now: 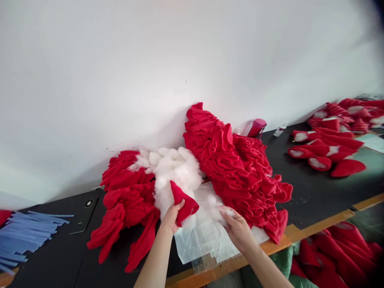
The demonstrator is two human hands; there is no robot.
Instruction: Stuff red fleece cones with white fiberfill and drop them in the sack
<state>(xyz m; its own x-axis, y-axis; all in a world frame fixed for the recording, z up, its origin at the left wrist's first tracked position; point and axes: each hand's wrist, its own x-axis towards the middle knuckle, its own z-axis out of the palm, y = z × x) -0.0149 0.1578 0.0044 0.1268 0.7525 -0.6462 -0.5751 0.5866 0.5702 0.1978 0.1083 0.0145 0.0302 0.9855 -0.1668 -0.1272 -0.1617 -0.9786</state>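
Note:
My left hand (171,217) grips a red cone-shaped cloth piece (183,203) by its near side, its pointed end up and to the left. To the right, my right hand (237,229) pinches a wispy tuft of white stuffing (213,205) over white plastic sheeting (192,242). Behind the cone lies a large heap of white stuffing (177,168). A tall pile of red cloth pieces (228,160) stands right of it, and a lower pile of red pieces (132,196) spreads to its left.
On the black table (303,200) at the right lie stuffed red pieces (348,168), a small bottle (281,129) and a red cylinder (256,128). Blue strips (33,232) and a phone (84,212) are at the left. More red pieces (336,252) sit below the table's edge.

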